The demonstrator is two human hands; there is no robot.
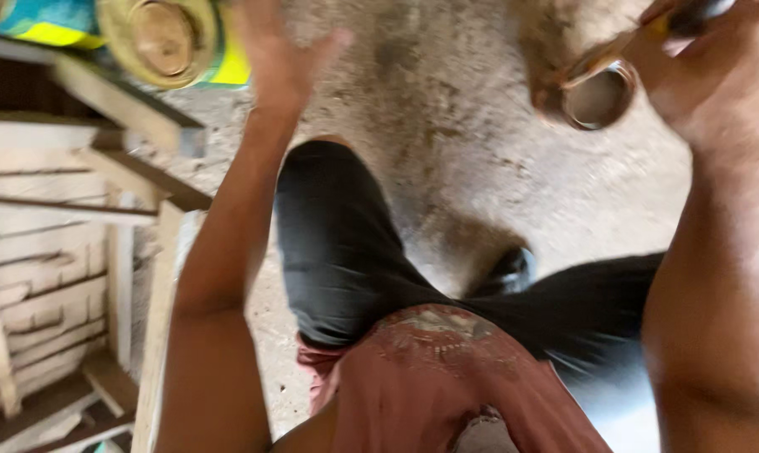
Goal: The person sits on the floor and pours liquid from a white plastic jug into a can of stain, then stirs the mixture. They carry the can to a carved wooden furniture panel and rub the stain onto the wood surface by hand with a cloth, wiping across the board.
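Note:
My left hand reaches up at the top centre with its fingers spread and nothing in it, close to a round yellowish can lid on a blue and yellow container. At the top right, my right hand is closed around a tool with a brown ring-shaped end; the picture is blurred, so what kind of tool it is stays unclear. Below lie my black trouser legs and reddish shirt.
A wooden frame of pale slats and beams fills the left side. The ground is bare grey concrete with dark stains. A black shoe shows near the middle.

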